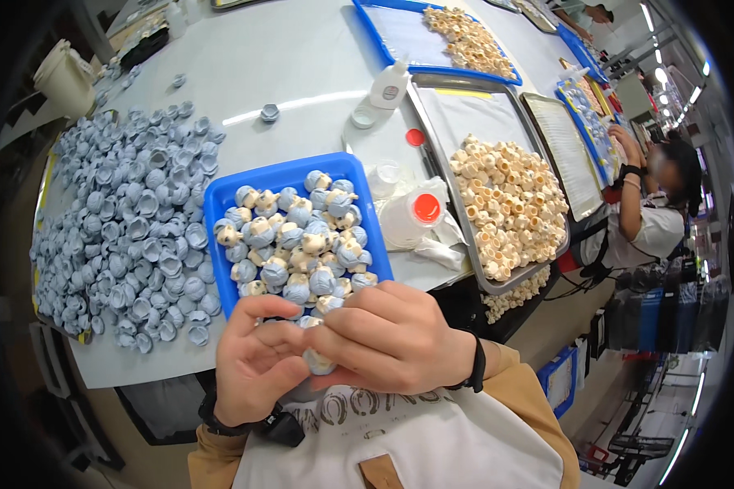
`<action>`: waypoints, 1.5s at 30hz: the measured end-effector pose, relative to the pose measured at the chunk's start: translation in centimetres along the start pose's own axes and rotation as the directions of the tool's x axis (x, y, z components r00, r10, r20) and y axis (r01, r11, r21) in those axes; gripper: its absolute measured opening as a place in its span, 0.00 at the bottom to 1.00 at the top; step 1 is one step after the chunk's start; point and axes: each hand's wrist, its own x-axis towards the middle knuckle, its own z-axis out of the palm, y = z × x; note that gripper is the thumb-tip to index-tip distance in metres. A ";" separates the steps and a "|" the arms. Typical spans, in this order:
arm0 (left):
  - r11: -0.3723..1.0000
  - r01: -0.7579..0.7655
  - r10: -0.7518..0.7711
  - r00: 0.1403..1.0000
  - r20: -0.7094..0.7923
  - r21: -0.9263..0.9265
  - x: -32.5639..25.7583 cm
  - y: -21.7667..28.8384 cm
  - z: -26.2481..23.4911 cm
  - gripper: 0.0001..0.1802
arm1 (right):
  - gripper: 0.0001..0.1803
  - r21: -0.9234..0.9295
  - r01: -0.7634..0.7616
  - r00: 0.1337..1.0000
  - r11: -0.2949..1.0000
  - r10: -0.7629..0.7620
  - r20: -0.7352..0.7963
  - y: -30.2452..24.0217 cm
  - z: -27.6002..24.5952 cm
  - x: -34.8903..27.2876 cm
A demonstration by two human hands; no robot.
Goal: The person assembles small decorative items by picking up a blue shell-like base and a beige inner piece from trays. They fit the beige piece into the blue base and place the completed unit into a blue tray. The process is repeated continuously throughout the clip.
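Hands meet over the blue tray's [220, 204] near edge: left hand [257, 367] and right hand [391, 334] both pinch one small piece [318, 361], fingers closed around it, above the bench [302, 57].

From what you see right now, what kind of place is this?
Probably a small-parts assembly workshop. A large heap of grey-blue rubber caps covers the white worktable, a metal tray holds cream plastic pieces, and another person works at similar trays nearby.
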 end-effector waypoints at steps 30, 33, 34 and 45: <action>-0.048 0.503 0.787 0.551 -0.278 0.863 -6.2 1.0 -9.7 0.38 | 0.26 -0.035 -0.340 0.929 0.940 0.341 0.144 2.3 -1.5 0.4; -0.061 0.509 0.825 0.509 -0.244 0.859 -6.1 0.9 -9.7 0.32 | 0.25 -0.025 -0.332 0.936 0.943 0.333 0.118 2.5 -1.5 0.2; -0.040 0.509 0.835 0.489 -0.251 0.860 -6.4 0.6 -9.8 0.31 | 0.25 -0.028 -0.337 0.934 0.941 0.338 0.120 2.4 -1.6 0.2; -0.087 0.436 0.883 0.450 -0.133 0.896 -6.9 0.7 -10.4 0.21 | 0.24 -0.003 -0.334 0.932 0.942 0.331 0.145 1.7 -1.4 0.4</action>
